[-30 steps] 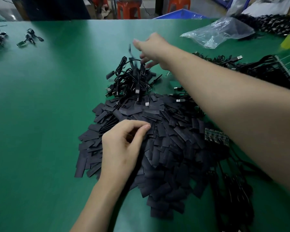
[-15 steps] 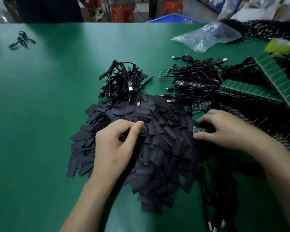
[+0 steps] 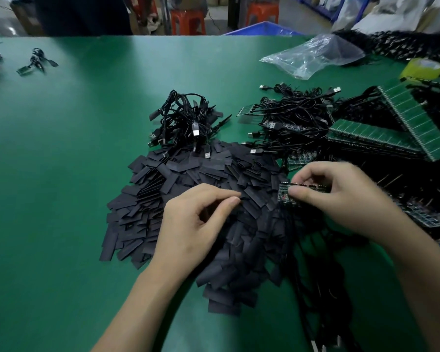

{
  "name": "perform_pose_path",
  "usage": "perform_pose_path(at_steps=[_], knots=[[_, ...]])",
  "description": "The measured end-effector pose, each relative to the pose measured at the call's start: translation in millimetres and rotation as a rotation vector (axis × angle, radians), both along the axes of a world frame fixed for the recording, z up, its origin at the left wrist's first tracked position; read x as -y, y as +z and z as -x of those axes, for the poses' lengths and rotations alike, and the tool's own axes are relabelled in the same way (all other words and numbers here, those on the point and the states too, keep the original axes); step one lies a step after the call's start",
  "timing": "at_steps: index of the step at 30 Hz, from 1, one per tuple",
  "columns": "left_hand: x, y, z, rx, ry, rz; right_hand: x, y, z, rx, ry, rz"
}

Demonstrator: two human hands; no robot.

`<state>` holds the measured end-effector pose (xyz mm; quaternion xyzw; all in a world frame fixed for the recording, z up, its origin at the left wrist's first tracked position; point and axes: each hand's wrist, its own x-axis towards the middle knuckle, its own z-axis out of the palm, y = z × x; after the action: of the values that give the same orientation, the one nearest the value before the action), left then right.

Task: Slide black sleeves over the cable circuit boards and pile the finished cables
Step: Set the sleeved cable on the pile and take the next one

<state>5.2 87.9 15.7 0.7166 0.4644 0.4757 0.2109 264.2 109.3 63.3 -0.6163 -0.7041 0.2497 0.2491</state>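
Right hand (image 3: 341,196) back from the finished-cable pile (image 3: 186,120), now pinching a fresh circuit board (image 3: 283,193), lifted just beside the sleeve heap (image 3: 188,174) on the counter (image 3: 61,174). Left hand (image 3: 198,222) unchanged, thumb and forefinger pressed together over the heap; sleeve in the pinch or not, cannot tell. Probably set to sleeve this board next.

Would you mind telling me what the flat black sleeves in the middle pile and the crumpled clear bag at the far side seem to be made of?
The flat black sleeves look like thin, matte plastic tubing, possibly heat-shrink: dull, flattened strips. The crumpled clear bag looks like thin glossy plastic film: see-through, wrinkled, catching bright highlights.
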Motion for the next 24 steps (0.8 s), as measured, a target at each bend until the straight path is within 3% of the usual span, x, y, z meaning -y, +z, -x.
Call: perform_pose_path(at_steps=[7,12,24], knots=[[5,5,-9,0.203,-0.186,0.237,6,15,34,-0.257,0.263,0.131],[4,4,-10,0.427,-0.193,0.393,10,3,42,-0.392,0.219,0.178],[1,4,-8,0.660,-0.285,0.589,17,-8,55,-0.617,0.215,0.215]])
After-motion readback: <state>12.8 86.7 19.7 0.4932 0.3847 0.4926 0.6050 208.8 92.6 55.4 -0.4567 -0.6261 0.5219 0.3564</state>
